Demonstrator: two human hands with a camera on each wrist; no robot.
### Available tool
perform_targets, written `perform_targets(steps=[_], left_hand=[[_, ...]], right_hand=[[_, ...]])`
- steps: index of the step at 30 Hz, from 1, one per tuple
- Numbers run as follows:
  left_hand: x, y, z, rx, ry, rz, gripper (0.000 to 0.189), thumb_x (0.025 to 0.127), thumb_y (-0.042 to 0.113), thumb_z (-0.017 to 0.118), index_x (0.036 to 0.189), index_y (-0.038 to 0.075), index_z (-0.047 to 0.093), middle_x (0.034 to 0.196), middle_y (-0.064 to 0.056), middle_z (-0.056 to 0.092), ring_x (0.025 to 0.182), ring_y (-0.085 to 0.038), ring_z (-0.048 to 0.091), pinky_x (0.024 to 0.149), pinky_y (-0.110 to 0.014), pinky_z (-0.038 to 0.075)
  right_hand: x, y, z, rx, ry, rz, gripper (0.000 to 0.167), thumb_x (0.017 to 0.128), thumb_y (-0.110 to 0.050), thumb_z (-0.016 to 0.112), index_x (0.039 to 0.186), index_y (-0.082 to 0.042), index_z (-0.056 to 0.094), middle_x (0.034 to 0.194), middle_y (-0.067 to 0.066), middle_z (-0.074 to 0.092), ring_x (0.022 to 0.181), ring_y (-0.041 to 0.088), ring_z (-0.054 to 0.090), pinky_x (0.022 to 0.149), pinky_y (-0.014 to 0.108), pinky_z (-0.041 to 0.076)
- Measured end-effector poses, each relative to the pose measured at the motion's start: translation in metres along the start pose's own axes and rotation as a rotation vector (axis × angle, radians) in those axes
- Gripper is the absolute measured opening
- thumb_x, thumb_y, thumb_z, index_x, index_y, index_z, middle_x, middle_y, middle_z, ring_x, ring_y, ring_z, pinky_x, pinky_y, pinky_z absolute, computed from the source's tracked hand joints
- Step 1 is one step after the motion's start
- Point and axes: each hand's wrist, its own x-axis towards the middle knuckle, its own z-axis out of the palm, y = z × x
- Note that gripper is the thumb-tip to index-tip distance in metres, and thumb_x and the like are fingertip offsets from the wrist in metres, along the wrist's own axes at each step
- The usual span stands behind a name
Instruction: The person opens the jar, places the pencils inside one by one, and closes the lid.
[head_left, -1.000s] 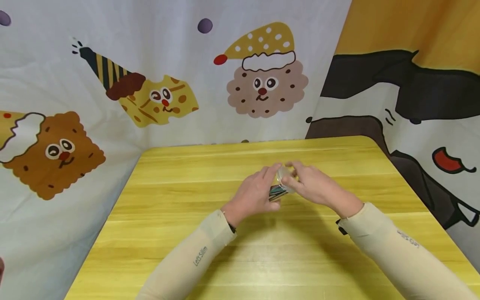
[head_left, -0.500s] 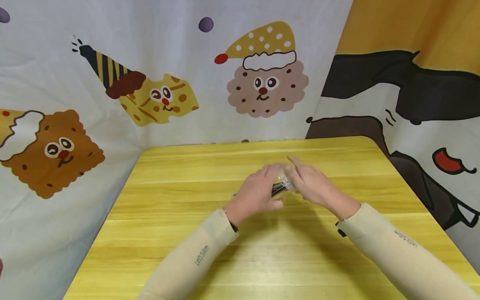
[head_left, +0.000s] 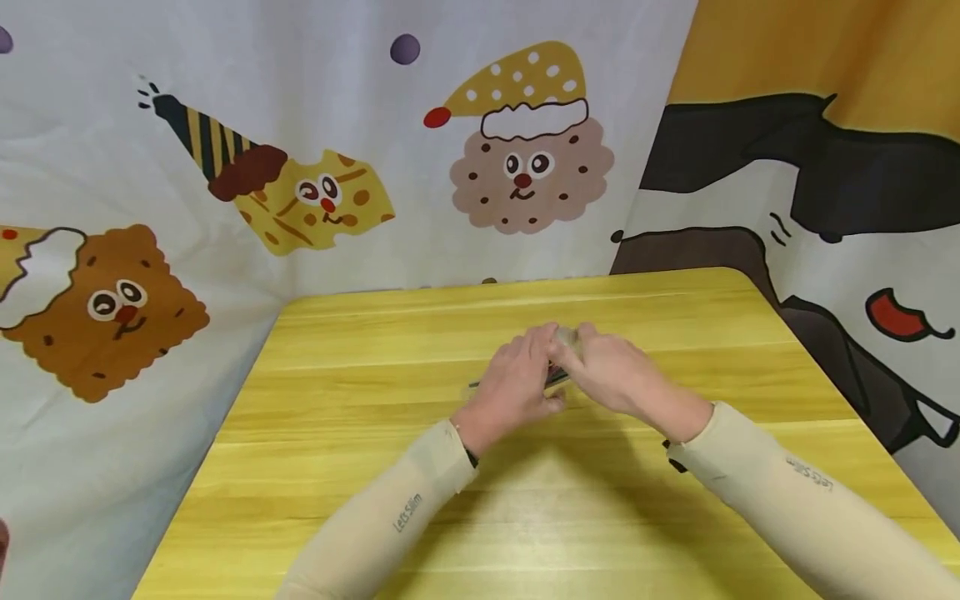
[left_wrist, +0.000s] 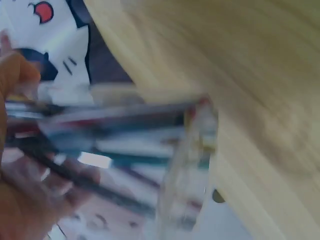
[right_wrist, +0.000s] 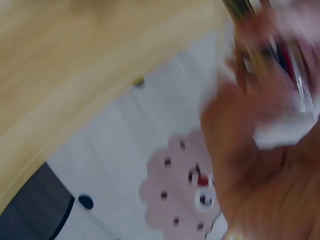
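A clear plastic tube-shaped container (left_wrist: 182,175) holds several long slim sticks (left_wrist: 135,160) that look like pens, dark, teal and reddish, blurred by motion. In the head view my left hand (head_left: 513,379) lies over the container and grips it from above, hiding most of its length. A short stretch of the dark pens (head_left: 557,377) shows between my hands. My right hand (head_left: 615,371) grips the container's pale, round, lid-like end (head_left: 567,337) between thumb and fingers. The right wrist view shows that clear end (right_wrist: 280,132) against the blurred right palm and fingers.
Both hands are above a yellow wood-grain table (head_left: 480,533), towards its far side. Behind it hangs a white curtain (head_left: 330,67) printed with cartoon food characters. Its lower part meets the table's far edge.
My right hand has turned about the container's end, its fingers shifting their grip and the thumb moving across. My left hand keeps its hold nearly in place.
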Motion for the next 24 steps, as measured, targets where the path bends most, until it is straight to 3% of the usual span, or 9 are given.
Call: perform_targets(steps=[3,5,7,10,13,15,19,22,24], left_hand=[[0.002,-0.005,-0.004,-0.186,-0.025,-0.025,0.097,0.082,0.026,0.088,0.159,0.0,0.034,0.133,-0.011,0.061,0.106,-0.019,0.066,0.092,-0.032,0.061],[0.003,-0.006,-0.006,-0.256,-0.026,-0.022,0.102,0.081,0.022,0.088,0.161,-0.002,0.03,0.134,-0.012,0.061,0.106,-0.018,0.065,0.092,-0.031,0.061],[0.003,-0.005,-0.006,-0.213,-0.009,-0.006,0.105,0.083,0.025,0.088,0.162,-0.005,0.027,0.138,-0.015,0.06,0.111,-0.021,0.066,0.097,-0.033,0.061],[0.003,0.0,-0.001,-0.092,0.027,0.0,0.104,0.086,0.028,0.087,0.162,-0.008,0.025,0.144,-0.019,0.059,0.121,-0.028,0.066,0.108,-0.04,0.057],[0.004,0.0,-0.001,-0.057,0.042,-0.033,0.097,0.087,0.03,0.086,0.159,-0.005,0.032,0.141,-0.015,0.061,0.121,-0.027,0.066,0.107,-0.041,0.057],[0.006,-0.002,-0.003,-0.115,0.042,-0.045,0.092,0.084,0.028,0.088,0.156,-0.002,0.038,0.136,-0.012,0.063,0.116,-0.023,0.066,0.104,-0.038,0.059],[0.01,-0.002,-0.004,-0.194,0.059,-0.019,0.083,0.08,0.024,0.091,0.146,0.001,0.047,0.126,-0.009,0.064,0.109,-0.019,0.064,0.097,-0.034,0.06],[0.011,0.0,0.0,-0.141,0.115,0.02,0.075,0.081,0.023,0.091,0.139,0.0,0.05,0.121,-0.01,0.065,0.106,-0.021,0.064,0.095,-0.034,0.06],[0.013,-0.003,0.003,-0.173,0.153,0.012,0.074,0.082,0.024,0.09,0.14,0.0,0.05,0.122,-0.011,0.065,0.107,-0.022,0.064,0.096,-0.036,0.06]], right_hand=[[0.001,0.011,-0.008,0.054,0.048,-0.056,0.081,0.112,-0.065,0.036,0.165,-0.003,0.035,0.14,0.023,0.068,0.122,0.043,0.07,0.101,0.062,0.056],[0.004,0.02,-0.004,-0.015,0.139,-0.19,0.068,0.113,-0.054,0.046,0.158,-0.004,0.045,0.134,0.022,0.07,0.109,0.039,0.074,0.091,0.058,0.061],[0.008,0.023,0.003,-0.063,0.233,-0.235,0.051,0.113,-0.044,0.047,0.14,-0.002,0.058,0.115,0.019,0.075,0.089,0.033,0.075,0.077,0.052,0.063],[0.012,0.015,0.012,0.002,0.241,-0.107,0.054,0.114,-0.047,0.038,0.124,0.0,0.061,0.098,0.017,0.073,0.075,0.029,0.07,0.069,0.049,0.061],[0.013,0.009,0.011,0.094,0.165,0.026,0.067,0.113,-0.06,0.029,0.133,-0.004,0.06,0.106,0.015,0.075,0.089,0.03,0.073,0.079,0.05,0.06],[0.014,0.014,0.009,0.066,0.166,-0.048,0.066,0.113,-0.06,0.035,0.137,-0.004,0.059,0.112,0.016,0.075,0.092,0.031,0.074,0.081,0.051,0.061],[0.015,0.024,0.011,-0.073,0.305,-0.252,0.051,0.108,-0.045,0.048,0.128,0.0,0.059,0.089,0.013,0.07,0.068,0.026,0.067,0.06,0.045,0.058],[0.015,0.023,0.015,-0.067,0.346,-0.218,0.056,0.108,-0.049,0.042,0.122,0.002,0.059,0.076,0.012,0.066,0.059,0.025,0.061,0.053,0.044,0.054],[0.014,0.022,0.014,0.007,0.319,-0.147,0.072,0.111,-0.062,0.031,0.131,0.002,0.058,0.084,0.016,0.071,0.068,0.029,0.068,0.06,0.047,0.057]])
